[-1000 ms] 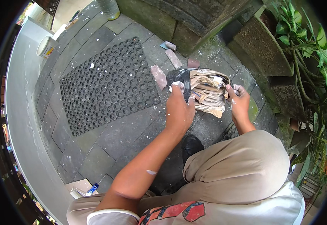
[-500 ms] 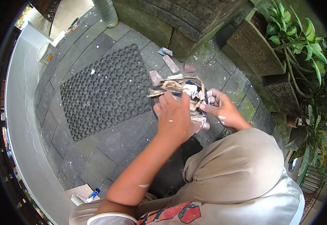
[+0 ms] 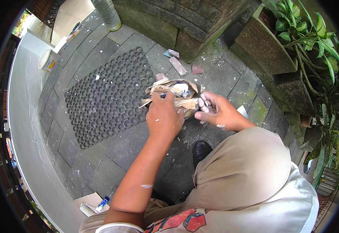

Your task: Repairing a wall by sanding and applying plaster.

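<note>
A wad of crumpled brown paper and scraps (image 3: 186, 103), with white and blue bits among it, is held between my two hands above the paving. My left hand (image 3: 163, 118) grips its near left side, fingers bent over the top paper. At the right end my right hand (image 3: 216, 110) has its fingers curled against a dark edge of the wad, the thumb below. White dust coats my right fingertips. The underside of the wad is hidden.
A black rubber mat with round holes (image 3: 105, 93) lies at left. Sanding-block-like pieces (image 3: 177, 66) lie beyond the wad. Planters (image 3: 264, 48) stand at right. A white bucket (image 3: 48, 60) is by the low wall, and a paint roller (image 3: 90, 207) lies lower left.
Both hands have shifted left with the wad, which now sits closer to the mat. A white flat piece shows beside my right wrist, and more of my black shoe is visible.
</note>
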Tool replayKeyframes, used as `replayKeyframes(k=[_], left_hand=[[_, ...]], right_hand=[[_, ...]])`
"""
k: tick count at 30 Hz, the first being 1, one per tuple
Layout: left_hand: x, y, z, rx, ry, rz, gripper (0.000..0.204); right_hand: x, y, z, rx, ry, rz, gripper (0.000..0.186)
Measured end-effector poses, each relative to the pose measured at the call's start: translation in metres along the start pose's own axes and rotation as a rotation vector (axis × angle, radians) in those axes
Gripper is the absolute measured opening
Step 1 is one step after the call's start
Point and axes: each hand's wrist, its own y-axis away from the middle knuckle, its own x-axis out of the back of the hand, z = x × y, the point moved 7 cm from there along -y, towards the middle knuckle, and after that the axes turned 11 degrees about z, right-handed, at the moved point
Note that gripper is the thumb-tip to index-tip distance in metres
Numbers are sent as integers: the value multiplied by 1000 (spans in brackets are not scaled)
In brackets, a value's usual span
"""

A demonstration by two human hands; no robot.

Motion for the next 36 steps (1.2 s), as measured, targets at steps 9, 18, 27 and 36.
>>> replayKeyframes(k=[9,18,27,36], left_hand=[[-29,-10,16,-11,-10,166,53],[-28,2,9,0,194,142,56],[10,4,11,-2,4,154,44],[8,37,28,-336,-57,-40,24]], right_hand=[[11,-38,-14,70,-354,102,24],[-4,-40,-24,251,595,179,24],[31,-16,-63,564,596,-158,30],[84,-166,69,203,870,709,40]])
